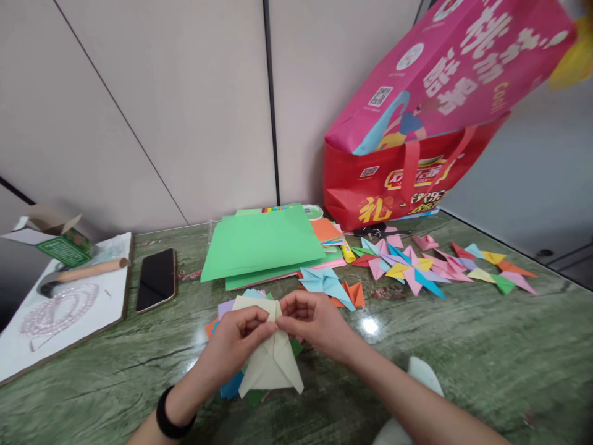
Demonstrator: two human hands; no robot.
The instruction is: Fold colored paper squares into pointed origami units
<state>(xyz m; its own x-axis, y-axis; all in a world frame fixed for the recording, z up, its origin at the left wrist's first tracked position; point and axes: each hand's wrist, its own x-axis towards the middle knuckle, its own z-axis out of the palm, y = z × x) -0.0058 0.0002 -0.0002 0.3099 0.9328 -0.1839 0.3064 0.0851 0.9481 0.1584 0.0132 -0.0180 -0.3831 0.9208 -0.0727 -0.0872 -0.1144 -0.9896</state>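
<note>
From the head camera, both hands are pinching the same piece of cream folded paper [271, 368] near its top edge. The left hand [245, 337] has its thumb pressed toward the index finger on the left side of the paper, fingers curled in, hardly any gap. The right hand [312, 318] does pretty much the same on the other side, thumb and index closed on the upper right corner, other fingers bent. Thumb tips are just beside each other at the middle crease; can't tell if they touch.

The cream piece sits right over a pile of colored sheets [225, 309] on the green marbled table [180, 352], its two lower points spread toward the person. Just behind it there's a light blue folded piece [322, 281] and an orange one [354, 293], then a bunch of folded paper shapes [412, 266] off to the right. Bigger green sheets [264, 241] lie further back, with a phone [156, 279] well to the left. Black band [171, 415] on the left wrist, btw.
</note>
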